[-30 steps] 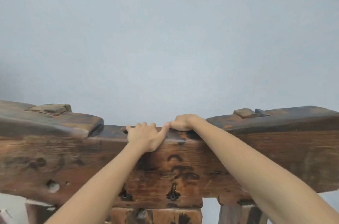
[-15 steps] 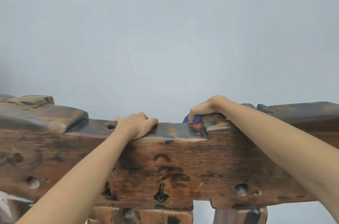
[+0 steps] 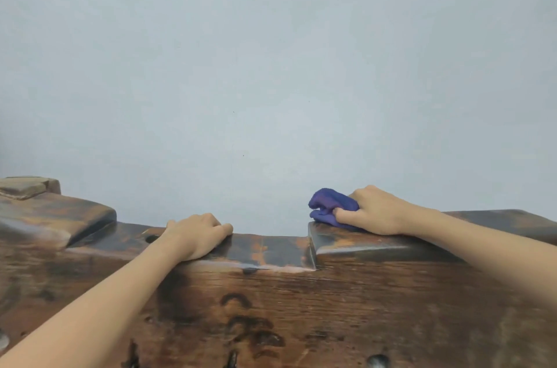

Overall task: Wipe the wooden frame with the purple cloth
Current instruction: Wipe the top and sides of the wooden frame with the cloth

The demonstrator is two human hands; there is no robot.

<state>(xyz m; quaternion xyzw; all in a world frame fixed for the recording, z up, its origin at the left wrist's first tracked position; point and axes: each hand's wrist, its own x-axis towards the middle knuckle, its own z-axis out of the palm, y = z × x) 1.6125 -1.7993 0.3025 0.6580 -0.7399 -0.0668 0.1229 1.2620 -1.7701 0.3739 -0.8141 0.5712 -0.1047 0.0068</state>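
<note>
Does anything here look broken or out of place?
Nothing looks out of place. The wooden frame is worn, with dark holes and stains. The right hand holds the purple cloth on its top.

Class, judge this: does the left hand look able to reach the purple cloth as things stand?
Probably yes. The left hand rests on the wooden frame, with only bare wood between it and the purple cloth, which the right hand grips.

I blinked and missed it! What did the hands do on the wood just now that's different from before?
The right hand slid right, out of the low notch and up onto the raised part of the wooden frame. The purple cloth it grips, hidden a second ago, now bulges out in plain sight. The left hand stayed resting on the low part, holding nothing.
</note>
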